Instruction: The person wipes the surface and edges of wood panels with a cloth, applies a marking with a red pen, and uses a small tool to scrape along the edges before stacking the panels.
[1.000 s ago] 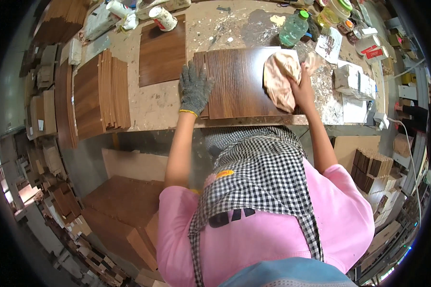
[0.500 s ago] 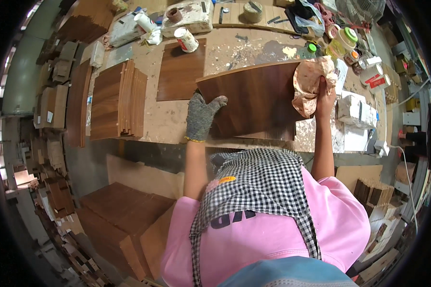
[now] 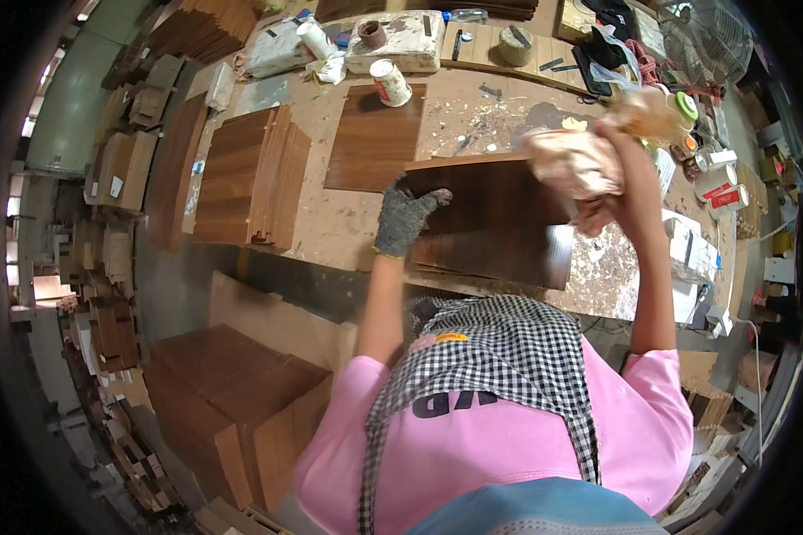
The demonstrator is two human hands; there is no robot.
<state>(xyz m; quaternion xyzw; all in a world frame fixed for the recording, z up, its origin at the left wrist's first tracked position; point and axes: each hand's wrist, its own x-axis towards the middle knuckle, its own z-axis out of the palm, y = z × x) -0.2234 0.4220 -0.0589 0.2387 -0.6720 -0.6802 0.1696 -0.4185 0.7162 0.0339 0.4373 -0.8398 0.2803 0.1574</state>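
While the left hand (image 3: 403,218) grips a tilted board (image 3: 486,203), the right hand (image 3: 632,178) holds a bunched cloth (image 3: 573,163)

As the tilted board slants above the tabletop (image 3: 335,227), the left hand, in a grey glove (image 3: 400,230) with a yellow cuff, clasps its left end, thumb pressed on the face and fingers hidden behind. The bare right hand is closed round the pale peach cloth at the board's right end; both are blurred, and whether the cloth touches the surface cannot be told. One pale edge of the tilted board shows along its far side.

On the near side of the tilted board, just below it, lie more dark boards (image 3: 509,261). To its left, a flat brown panel (image 3: 375,138) bears a white cup (image 3: 390,85) at its far end, and farther left leans a stack of brown panels (image 3: 236,183). Beyond the tilted board stand a paint-spattered white block (image 3: 410,55), with a brown ring (image 3: 372,34) on top, and a round tan block (image 3: 516,46). Well to its right are red-and-white containers (image 3: 716,185) and a wrapped white package (image 3: 690,245).
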